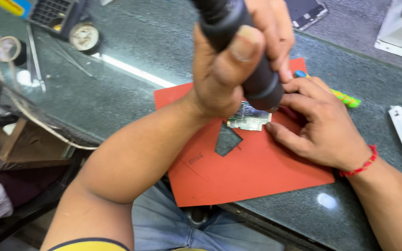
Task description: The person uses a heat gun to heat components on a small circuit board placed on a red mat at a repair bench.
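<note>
Two hands: left (238, 60) grips black tool (243, 46), right (317, 121) probably steadies circuit board (248, 118).

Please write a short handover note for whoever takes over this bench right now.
Left hand: gripping a black tool, tip down over the circuit board.
Right hand: fingers steady the board's right edge.
Board lies on the red mat, above a cut-out hole.
A green-handled tool lies behind the right hand.
Work on the board is under way; how much is done cannot be told.

A yellow and blue label (11, 5) shows on a device in the upper left corner of the frame. No packages, signs or lit screens are visible.
</note>
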